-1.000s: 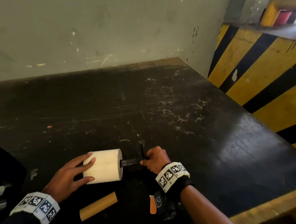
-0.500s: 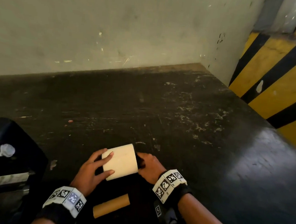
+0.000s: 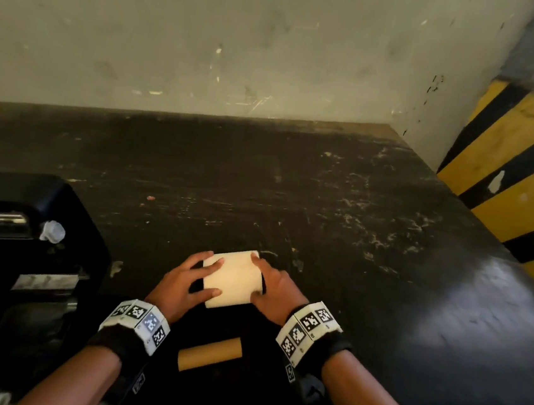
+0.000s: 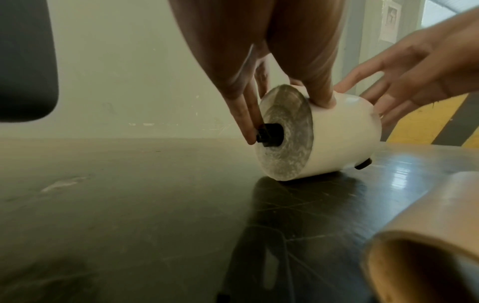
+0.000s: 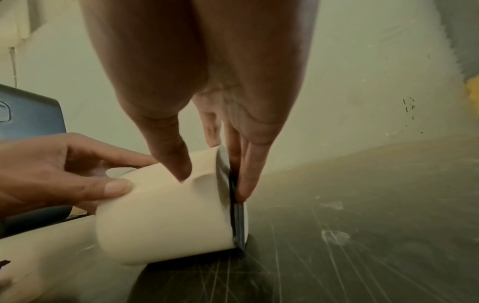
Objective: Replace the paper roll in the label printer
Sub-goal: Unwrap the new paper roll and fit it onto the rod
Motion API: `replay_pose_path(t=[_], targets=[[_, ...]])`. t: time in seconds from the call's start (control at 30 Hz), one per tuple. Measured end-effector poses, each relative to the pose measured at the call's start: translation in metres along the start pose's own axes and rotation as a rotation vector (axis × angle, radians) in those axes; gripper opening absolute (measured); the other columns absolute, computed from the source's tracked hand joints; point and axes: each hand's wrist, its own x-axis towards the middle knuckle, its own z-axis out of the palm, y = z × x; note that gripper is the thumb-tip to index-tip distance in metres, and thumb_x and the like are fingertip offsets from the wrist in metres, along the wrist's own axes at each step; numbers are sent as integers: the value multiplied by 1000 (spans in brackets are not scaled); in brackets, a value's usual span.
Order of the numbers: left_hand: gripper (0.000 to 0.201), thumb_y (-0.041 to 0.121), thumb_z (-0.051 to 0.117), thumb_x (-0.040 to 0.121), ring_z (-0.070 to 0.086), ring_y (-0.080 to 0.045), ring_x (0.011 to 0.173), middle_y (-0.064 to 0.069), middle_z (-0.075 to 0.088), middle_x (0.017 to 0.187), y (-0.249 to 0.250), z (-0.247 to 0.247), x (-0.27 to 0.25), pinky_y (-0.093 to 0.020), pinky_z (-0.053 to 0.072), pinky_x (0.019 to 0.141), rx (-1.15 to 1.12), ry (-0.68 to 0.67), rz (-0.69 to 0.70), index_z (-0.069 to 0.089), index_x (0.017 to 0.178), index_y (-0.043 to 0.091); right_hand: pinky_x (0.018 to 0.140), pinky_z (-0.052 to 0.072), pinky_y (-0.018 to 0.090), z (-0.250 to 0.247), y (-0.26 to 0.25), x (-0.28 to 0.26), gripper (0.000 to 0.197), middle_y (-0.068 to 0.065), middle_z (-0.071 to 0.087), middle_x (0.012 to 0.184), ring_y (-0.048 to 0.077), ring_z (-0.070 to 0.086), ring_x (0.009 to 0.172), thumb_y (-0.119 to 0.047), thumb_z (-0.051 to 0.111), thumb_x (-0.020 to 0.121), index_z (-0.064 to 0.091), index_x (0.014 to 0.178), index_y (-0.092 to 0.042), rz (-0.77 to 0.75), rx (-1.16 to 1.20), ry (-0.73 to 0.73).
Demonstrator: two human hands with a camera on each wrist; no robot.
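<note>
A white paper roll [image 3: 233, 279] lies on its side on the dark table [image 3: 340, 210]. My left hand [image 3: 191, 280] holds its left end, thumb on top and fingers against the end face. There a black spindle tip [image 4: 269, 135] sticks out of the core. My right hand [image 3: 266, 288] holds the right end, with its thumb on the roll [image 5: 160, 211] and its fingers flat against the spindle's black flange [image 5: 239, 215]. The open black label printer [image 3: 26, 226] stands at the left.
An empty brown cardboard core [image 3: 210, 354] lies just in front of the roll, between my wrists. A pale wall [image 3: 242, 51] closes off the back. A yellow-and-black striped barrier [image 3: 524, 183] runs along the table's right side.
The black spindle that stuck out of the roll's right end has gone into the core. My right hand moved left up against the roll. The view swung left, showing more of the printer.
</note>
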Motion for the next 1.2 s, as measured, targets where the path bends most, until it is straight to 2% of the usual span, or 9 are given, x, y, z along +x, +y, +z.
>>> replay_pose_path(t=[0.17, 0.23, 0.33, 0.43, 0.53, 0.67, 0.73, 0.93, 1.2], targets=[[56, 42, 53, 87, 22, -14, 139, 8, 19, 154, 1, -9, -8, -50, 24, 113, 30, -81, -40, 30, 137, 38, 99, 44, 41, 3, -3, -3, 75, 21, 41, 135, 34, 50, 119, -17, 52, 89, 5, 147, -30, 0, -90, 7], [55, 39, 50, 89, 25, -10, 138, 6, 25, 152, -1, -13, -21, -47, 25, 114, -26, 15, -32, 27, 139, 38, 100, 43, 41, 5, -1, -3, 77, 22, 41, 135, 34, 49, 119, -15, 53, 89, 4, 147, -29, -7, -104, 8], [51, 25, 52, 91, 46, -15, 125, -3, 46, 141, -7, -21, -45, -37, 38, 107, -71, 167, -122, 34, 138, 29, 102, 43, 44, 8, 1, -2, 79, 22, 41, 137, 35, 49, 120, -17, 55, 89, 2, 146, -30, -2, -122, 6], [43, 24, 58, 87, 53, -21, 119, -6, 55, 134, -22, -25, -68, -37, 42, 103, 78, 28, -288, 49, 129, 26, 100, 44, 44, 10, 1, -1, 80, 23, 46, 134, 35, 51, 117, -15, 57, 87, 4, 147, -27, -15, -134, 38], [48, 30, 64, 81, 51, -22, 120, -5, 53, 134, -34, -17, -91, -40, 43, 102, 161, -78, -399, 49, 127, 31, 100, 45, 46, 11, 3, 1, 82, 22, 49, 133, 34, 53, 116, -16, 58, 86, 4, 146, -29, -13, -164, 57], [59, 34, 68, 77, 40, -22, 126, -3, 47, 134, -31, 2, -110, -39, 37, 104, 229, -152, -415, 45, 131, 26, 97, 47, 48, 14, 3, -4, 84, 22, 50, 131, 33, 55, 113, -18, 60, 86, 2, 146, -29, 7, -187, 53], [62, 33, 69, 77, 37, -23, 127, -4, 44, 133, -29, 11, -113, -43, 37, 103, 276, -189, -399, 43, 132, 22, 96, 48, 47, 15, 2, -9, 83, 24, 49, 130, 34, 55, 111, -18, 59, 87, 2, 146, -28, -2, -206, 72], [51, 31, 63, 82, 38, -26, 123, -8, 44, 128, -29, 21, -110, -43, 41, 98, 325, -93, -410, 47, 127, 14, 93, 49, 44, 18, -1, -15, 81, 23, 51, 127, 33, 57, 108, -19, 58, 87, 3, 146, -26, -1, -252, 106], [48, 25, 73, 74, 51, -27, 110, -11, 53, 117, -37, 20, -102, -39, 44, 93, 139, -15, -529, 50, 114, 10, 92, 51, 43, 17, -3, -14, 84, 18, 54, 126, 28, 59, 105, -19, 59, 87, 1, 146, -29, 0, -235, 112]])
